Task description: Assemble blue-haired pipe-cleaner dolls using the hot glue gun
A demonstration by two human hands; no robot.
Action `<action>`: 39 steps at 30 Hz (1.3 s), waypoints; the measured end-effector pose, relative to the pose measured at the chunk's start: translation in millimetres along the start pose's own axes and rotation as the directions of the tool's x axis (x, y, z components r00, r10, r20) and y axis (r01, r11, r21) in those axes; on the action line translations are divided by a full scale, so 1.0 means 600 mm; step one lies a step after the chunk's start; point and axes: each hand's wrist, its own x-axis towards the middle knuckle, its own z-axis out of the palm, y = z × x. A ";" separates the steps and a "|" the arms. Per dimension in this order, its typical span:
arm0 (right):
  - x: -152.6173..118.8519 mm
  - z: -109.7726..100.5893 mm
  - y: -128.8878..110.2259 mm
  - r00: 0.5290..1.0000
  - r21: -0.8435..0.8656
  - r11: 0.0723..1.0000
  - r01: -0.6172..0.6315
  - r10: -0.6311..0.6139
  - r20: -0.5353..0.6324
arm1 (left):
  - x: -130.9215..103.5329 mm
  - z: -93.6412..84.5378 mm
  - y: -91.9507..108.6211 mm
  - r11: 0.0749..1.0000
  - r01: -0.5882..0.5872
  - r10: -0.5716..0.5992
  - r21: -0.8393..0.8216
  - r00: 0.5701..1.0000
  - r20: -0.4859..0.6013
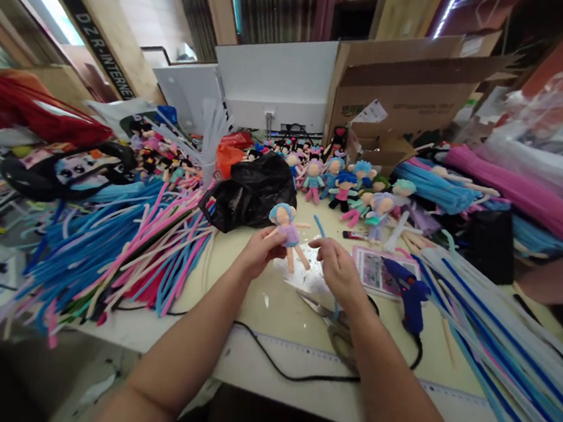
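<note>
My left hand (260, 252) pinches a small pipe-cleaner doll (286, 235) with blue hair, a lilac top, a blue skirt and beige limbs. The doll is tilted, its plain face towards me. To its right, my right hand (337, 264) has its fingers curled around a blue pipe cleaner (319, 226); one end sticks out above the fingers, and a blue length shows below the palm. The part inside the hand is hidden. Scissors (343, 342) lie under my right forearm, partly covered. A blue glue gun (409, 295) rests to the right of that hand.
Pipe cleaners (101, 246) lie heaped at left, with more white and blue ones (495, 327) at right. A black plastic bag (253, 191), several finished dolls (335, 180) and a cardboard box (399, 96) stand behind. A black cord (284, 372) crosses the table's front beside a ruler strip (287, 346).
</note>
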 end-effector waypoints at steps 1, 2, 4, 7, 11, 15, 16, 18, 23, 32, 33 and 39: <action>-0.003 -0.008 -0.006 1.000 -0.032 0.999 0.025 -0.025 -0.013 | -0.001 -0.001 0.003 1.000 -0.001 0.001 0.010 1.000 -0.002; -0.006 -0.015 -0.013 0.998 -0.056 0.997 0.059 -0.061 -0.024 | -0.003 -0.001 0.007 1.000 0.005 -0.004 0.017 1.000 -0.001; -0.013 -0.027 -0.026 0.987 -0.082 0.985 0.149 -0.153 -0.039 | -0.007 0.001 0.013 0.999 0.026 -0.026 0.023 1.000 0.011; -0.021 -0.032 -0.033 0.978 -0.088 0.974 0.207 -0.208 -0.012 | -0.013 0.005 0.019 0.999 0.037 -0.038 0.031 0.998 0.044; -0.021 -0.029 -0.023 0.959 -0.138 0.950 0.279 -0.270 0.082 | -0.016 0.004 0.019 0.998 0.023 -0.028 0.064 0.997 0.073; -0.019 -0.026 -0.021 0.941 -0.257 0.906 0.336 -0.316 0.118 | -0.013 0.000 0.017 0.995 0.001 -0.010 0.100 0.996 0.090; -0.019 -0.026 -0.023 0.943 -0.286 0.898 0.333 -0.312 0.117 | -0.013 -0.001 0.016 0.995 -0.004 -0.006 0.103 0.995 0.099; -0.020 -0.024 -0.026 0.945 -0.334 0.884 0.327 -0.305 0.119 | -0.013 -0.002 0.015 0.993 -0.015 0.001 0.113 0.993 0.119; -0.023 -0.016 -0.029 0.945 -0.375 0.867 0.327 -0.290 0.155 | -0.011 -0.004 0.012 0.985 -0.047 0.028 0.167 0.993 0.112; -0.025 -0.010 -0.028 0.955 -0.425 0.858 0.287 -0.223 0.196 | -0.007 -0.005 0.011 0.992 -0.033 0.024 0.125 0.997 0.077; -0.026 -0.010 -0.028 0.954 -0.423 0.860 0.285 -0.213 0.209 | -0.007 -0.005 0.012 0.993 -0.026 0.018 0.112 0.997 0.070; -0.027 -0.005 -0.029 0.952 -0.361 0.890 0.279 -0.208 0.224 | -0.010 -0.005 0.018 0.996 -0.015 0.009 0.092 0.998 0.063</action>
